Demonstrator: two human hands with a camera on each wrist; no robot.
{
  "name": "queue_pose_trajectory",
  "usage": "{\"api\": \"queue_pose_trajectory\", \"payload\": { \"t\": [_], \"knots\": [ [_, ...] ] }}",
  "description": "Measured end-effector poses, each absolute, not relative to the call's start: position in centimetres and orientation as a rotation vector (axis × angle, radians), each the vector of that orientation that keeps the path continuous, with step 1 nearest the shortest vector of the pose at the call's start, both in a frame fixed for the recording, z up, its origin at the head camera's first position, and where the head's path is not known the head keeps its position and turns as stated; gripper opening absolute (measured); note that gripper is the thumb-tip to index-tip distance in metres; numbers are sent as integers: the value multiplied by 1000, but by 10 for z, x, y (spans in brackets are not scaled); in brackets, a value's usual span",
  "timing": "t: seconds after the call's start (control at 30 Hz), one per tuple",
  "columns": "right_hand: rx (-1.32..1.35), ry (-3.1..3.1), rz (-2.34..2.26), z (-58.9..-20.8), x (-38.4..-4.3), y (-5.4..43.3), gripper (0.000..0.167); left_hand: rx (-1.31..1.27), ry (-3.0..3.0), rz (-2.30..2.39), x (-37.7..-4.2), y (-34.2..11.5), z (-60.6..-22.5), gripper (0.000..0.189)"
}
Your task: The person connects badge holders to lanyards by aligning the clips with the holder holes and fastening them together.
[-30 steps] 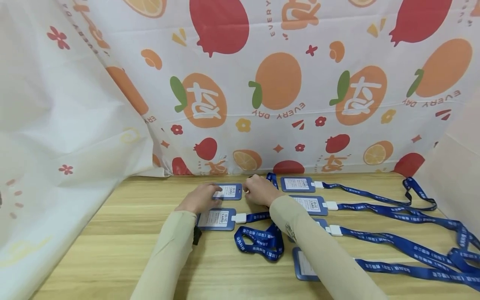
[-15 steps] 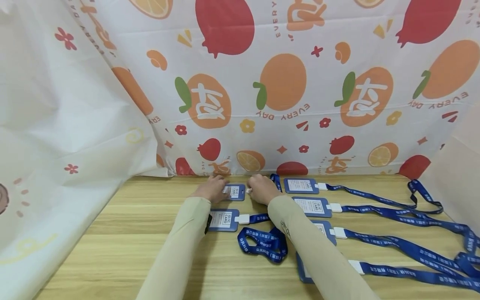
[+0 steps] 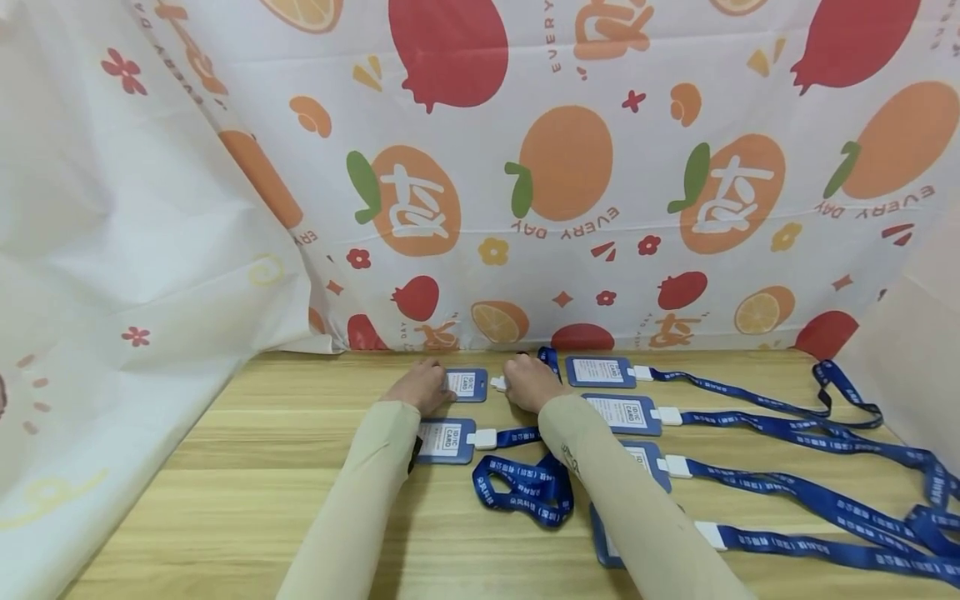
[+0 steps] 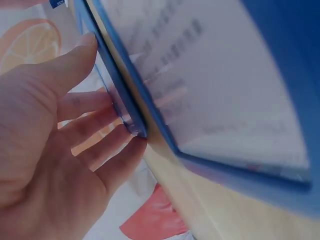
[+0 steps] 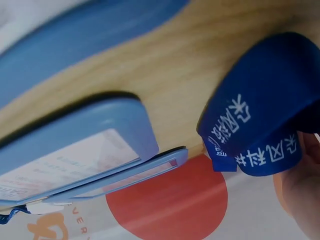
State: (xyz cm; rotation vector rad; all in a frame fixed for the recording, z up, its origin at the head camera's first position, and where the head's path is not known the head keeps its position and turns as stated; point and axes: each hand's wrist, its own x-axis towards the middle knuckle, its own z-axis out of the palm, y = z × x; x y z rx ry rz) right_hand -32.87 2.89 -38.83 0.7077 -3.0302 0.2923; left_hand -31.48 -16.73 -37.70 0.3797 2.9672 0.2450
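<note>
My left hand (image 3: 422, 387) holds the left end of a blue ID badge holder (image 3: 468, 384) low over the table, its thumb at the near side. In the left wrist view the thumb and fingers of the left hand (image 4: 65, 125) meet the edge of this holder (image 4: 120, 95). My right hand (image 3: 531, 382) pinches a white lanyard clip (image 3: 498, 383), which points at the slotted end of the holder with a small gap between. From this hand the blue lanyard (image 5: 265, 100) hangs in a loop in the right wrist view.
Nearer me lies another badge holder (image 3: 446, 441) with its lanyard (image 3: 525, 487) bunched up. Several badges with clips, such as the back one (image 3: 600, 372), line up on the right, lanyards stretching rightward. A fruit-print cloth (image 3: 465, 275) hangs behind the wooden table (image 3: 225, 483).
My left hand has shifted from over the card to the holder's left end. The right hand stays near the slotted end, and more of the white clip shows now.
</note>
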Motion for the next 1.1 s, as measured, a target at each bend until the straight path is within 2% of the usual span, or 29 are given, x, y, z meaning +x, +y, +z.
{"api": "queue_pose_trajectory", "payload": {
  "t": [0.13,0.37,0.57,1.1],
  "knots": [
    [719,-3013,260,-389,-328,27,13,342,2959,215,-316,-168,-376,25],
    [749,-2984,279,-393,-327,27,11,326,2946,188,-317,-171,-375,30],
    [763,-3014,365,-393,-324,26,17,357,2931,161,-312,-176,-375,38],
    [722,-3031,343,-391,-326,25,22,311,2940,159,-320,-169,-371,42]
  ]
}}
